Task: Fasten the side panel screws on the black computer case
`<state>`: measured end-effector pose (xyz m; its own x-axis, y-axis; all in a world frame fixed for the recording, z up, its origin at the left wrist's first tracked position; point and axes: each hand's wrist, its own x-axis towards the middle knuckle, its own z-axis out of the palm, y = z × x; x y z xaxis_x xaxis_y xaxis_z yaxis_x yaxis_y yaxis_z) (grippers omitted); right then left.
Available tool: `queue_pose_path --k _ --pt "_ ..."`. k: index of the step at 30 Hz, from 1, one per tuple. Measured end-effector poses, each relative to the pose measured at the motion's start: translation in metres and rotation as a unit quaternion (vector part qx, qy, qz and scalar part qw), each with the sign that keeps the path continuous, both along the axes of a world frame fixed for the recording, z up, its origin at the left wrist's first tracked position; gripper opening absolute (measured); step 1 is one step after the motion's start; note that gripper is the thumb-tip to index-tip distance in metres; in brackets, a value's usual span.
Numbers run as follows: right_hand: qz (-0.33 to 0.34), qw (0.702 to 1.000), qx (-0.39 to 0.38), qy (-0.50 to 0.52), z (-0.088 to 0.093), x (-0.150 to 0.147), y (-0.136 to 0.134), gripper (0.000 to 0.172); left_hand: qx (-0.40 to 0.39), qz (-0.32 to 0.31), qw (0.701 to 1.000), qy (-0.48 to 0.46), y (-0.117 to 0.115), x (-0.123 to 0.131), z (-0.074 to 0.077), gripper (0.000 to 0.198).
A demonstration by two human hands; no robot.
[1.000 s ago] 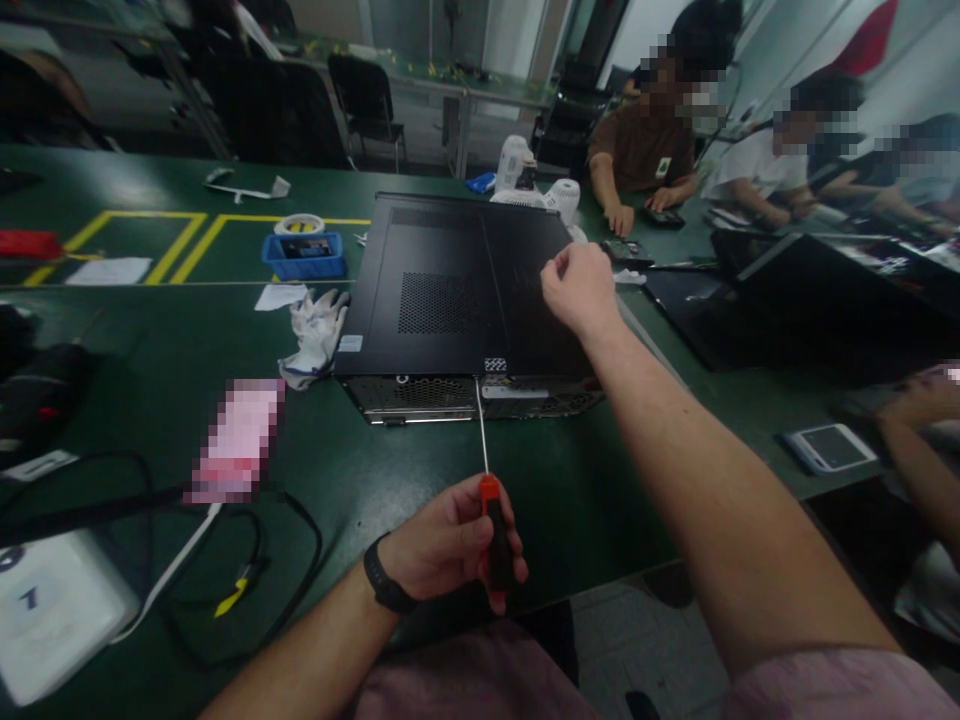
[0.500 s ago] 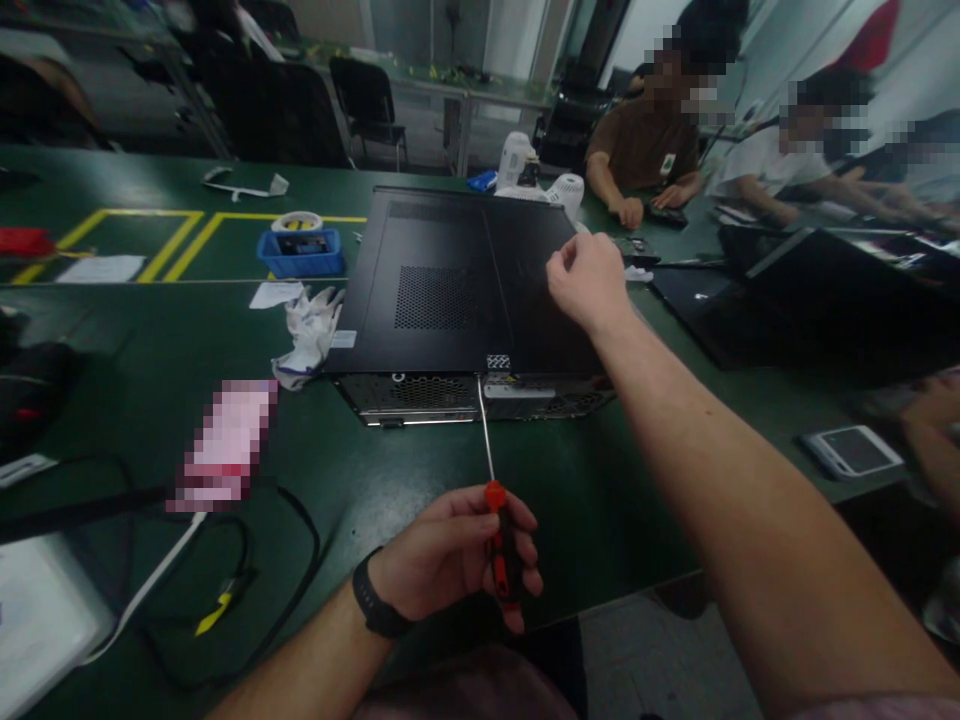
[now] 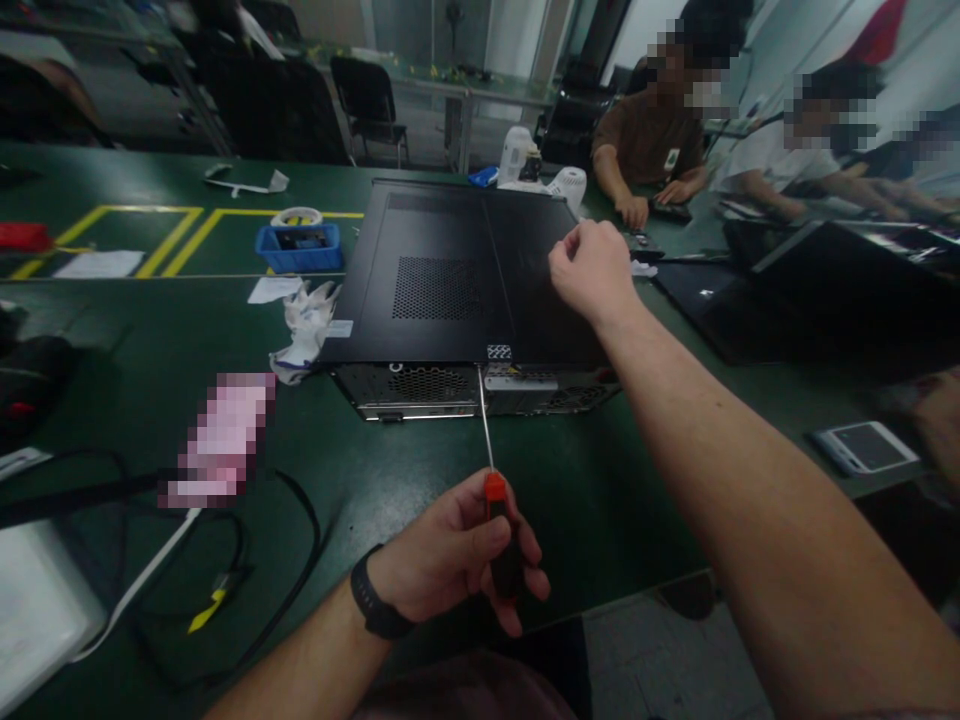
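A black computer case (image 3: 450,280) lies flat on the green table (image 3: 150,340), its rear panel facing me. My left hand (image 3: 457,560) is wrapped round the red and black handle of a screwdriver (image 3: 491,470). The thin shaft runs up to the top edge of the case's rear panel. My right hand (image 3: 592,270) rests on the right part of the case's top panel, fingers curled into a loose fist; I cannot see anything in it.
White gloves (image 3: 304,320) lie left of the case, a blue tray (image 3: 298,247) and tape roll (image 3: 297,216) behind them. Black cables (image 3: 247,560) and a white box (image 3: 37,610) lie near left. Other people sit at the far right beside another dark case (image 3: 810,300).
The view has shifted slightly. My left hand has rolled the screwdriver handle in its fingers; the tip stays at the case's rear edge. My right hand stays on the top panel.
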<state>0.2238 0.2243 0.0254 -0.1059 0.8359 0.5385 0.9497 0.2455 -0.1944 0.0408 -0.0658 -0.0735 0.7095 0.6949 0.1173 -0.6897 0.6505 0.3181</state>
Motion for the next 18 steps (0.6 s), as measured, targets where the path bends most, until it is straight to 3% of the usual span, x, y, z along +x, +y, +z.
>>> queue_pose_path --k 8,18 --pt "0.012 1.000 0.004 0.028 -0.001 0.002 0.002 0.016 -0.046 -0.021 0.998 0.039 0.001 -0.004 0.010 0.027" --pt "0.010 0.999 0.016 0.036 -0.003 0.001 0.003 0.013 -0.014 0.003 0.999 0.041 0.000 0.000 -0.001 0.019"
